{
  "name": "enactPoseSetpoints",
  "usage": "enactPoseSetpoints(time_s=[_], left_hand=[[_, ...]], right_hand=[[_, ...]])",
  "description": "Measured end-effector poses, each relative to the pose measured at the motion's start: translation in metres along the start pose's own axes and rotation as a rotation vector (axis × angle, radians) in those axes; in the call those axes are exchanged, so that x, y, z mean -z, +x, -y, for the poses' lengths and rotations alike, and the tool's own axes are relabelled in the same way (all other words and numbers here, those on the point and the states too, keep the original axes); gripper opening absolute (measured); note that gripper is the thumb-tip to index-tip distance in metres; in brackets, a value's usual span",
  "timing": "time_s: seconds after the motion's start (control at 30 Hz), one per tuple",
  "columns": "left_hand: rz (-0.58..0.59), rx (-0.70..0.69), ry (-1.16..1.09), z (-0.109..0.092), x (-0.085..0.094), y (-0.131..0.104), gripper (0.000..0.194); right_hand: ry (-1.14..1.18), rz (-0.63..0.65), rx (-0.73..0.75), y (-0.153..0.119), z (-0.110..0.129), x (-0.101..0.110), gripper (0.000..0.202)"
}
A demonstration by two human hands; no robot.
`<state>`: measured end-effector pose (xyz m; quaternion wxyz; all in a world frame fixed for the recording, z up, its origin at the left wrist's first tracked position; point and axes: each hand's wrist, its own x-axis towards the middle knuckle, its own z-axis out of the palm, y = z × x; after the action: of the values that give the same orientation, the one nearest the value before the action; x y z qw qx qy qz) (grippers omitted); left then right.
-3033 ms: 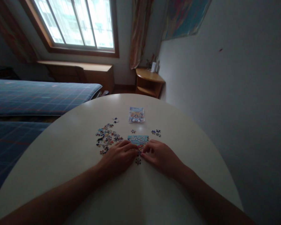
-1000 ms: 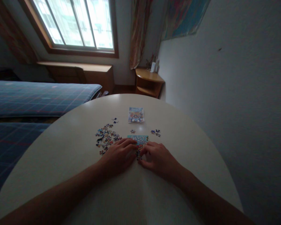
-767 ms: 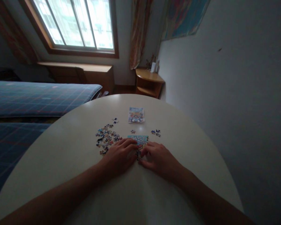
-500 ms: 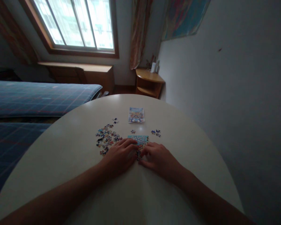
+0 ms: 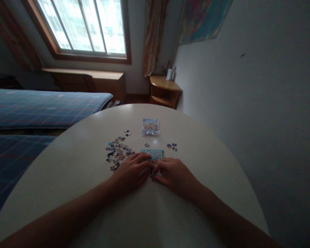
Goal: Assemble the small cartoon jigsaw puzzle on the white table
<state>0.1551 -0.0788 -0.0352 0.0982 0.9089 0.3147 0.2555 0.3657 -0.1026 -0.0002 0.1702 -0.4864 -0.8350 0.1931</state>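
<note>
A partly assembled jigsaw puzzle (image 5: 155,153) with a light-blue lettered top lies flat before me, its lower part covered by my hands. My left hand (image 5: 134,170) rests over its left side, fingers stretched out and lying on it. At the lower right edge, my right hand (image 5: 172,172) is bent in a pinch, thumb and fingers curled at a small puzzle piece (image 5: 152,172) that is mostly hidden. Left of my left hand spreads a pile of loose puzzle pieces (image 5: 117,151).
A picture packet (image 5: 150,126) lies beyond the puzzle on the round white table (image 5: 196,137). A single piece (image 5: 147,145) and a small group of pieces (image 5: 172,146) sit above the puzzle. A plaid mattress (image 5: 46,106) is at left, a white wall (image 5: 248,103) at right.
Both hands stay in nearly the same place. My right fingers have shifted very slightly at the puzzle's edge, and a bit more of its right side shows.
</note>
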Motion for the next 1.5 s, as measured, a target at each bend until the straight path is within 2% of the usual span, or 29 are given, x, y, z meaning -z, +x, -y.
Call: enactPoseSetpoints(time_s=[0.2,0.43,0.63,0.83,1.03,1.17,1.37,1.5], left_hand=[[0.034,-0.098,0.078,0.005,0.003,-0.002,0.029],[0.093,-0.155,0.145,0.002,0.008,-0.001,0.027],[0.061,-0.226,0.144,0.0,0.011,-0.002,0.027],[0.127,-0.286,0.187,-0.002,0.017,-0.002,0.027],[0.195,-0.293,0.156,0.0,0.022,0.0,0.025],[0.191,-0.343,0.111,0.003,0.026,0.002,0.023],[0.168,-0.379,0.082,0.007,0.027,0.002,0.025],[0.193,-0.353,0.092,0.009,0.024,0.001,0.024]], right_hand=[[0.002,-0.011,-0.054,0.0,0.002,0.001,0.013],[0.016,0.021,0.02,0.0,-0.005,0.0,0.011],[0.069,0.03,-0.026,0.0,-0.006,0.009,0.007],[0.08,0.041,-0.048,0.0,-0.008,0.015,0.005],[0.081,0.02,-0.025,0.0,-0.009,0.013,0.005],[0.039,0.033,-0.03,0.0,-0.005,0.015,0.006],[-0.013,0.028,-0.026,0.001,-0.008,0.014,0.013],[-0.025,-0.051,0.037,0.0,-0.014,0.009,0.032]])
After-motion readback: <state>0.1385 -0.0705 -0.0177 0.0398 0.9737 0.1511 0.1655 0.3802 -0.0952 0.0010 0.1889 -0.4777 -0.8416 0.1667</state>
